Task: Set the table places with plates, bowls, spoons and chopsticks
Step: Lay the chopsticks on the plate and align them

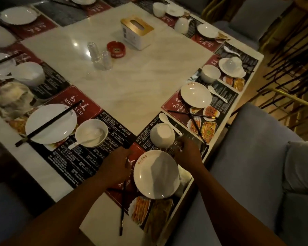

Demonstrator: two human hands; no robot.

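A white plate (156, 174) lies on the nearest red-and-black placemat (146, 210) at the table corner. My left hand (114, 165) is just left of the plate, fingers curled round the top of a dark chopstick (122, 210) that runs down toward the table edge. A second chopstick (114, 189) lies crossed under it. My right hand (188, 154) sits at the plate's far right rim, with an upside-down white bowl (161, 134) just beyond it; its fingers are blurred. A white spoon (169, 124) lies beside that bowl.
The place to the right has a plate (195, 95), crossed chopsticks (194, 115), a spoon (217, 94) and a bowl (210, 73). The left place has a plate (51, 123) with chopsticks across it and a bowl (91, 133) holding a spoon. Tissue box (136, 32), ashtray (116, 49) and clear shakers (100, 57) stand mid-table. A grey sofa (256, 157) is at the right.
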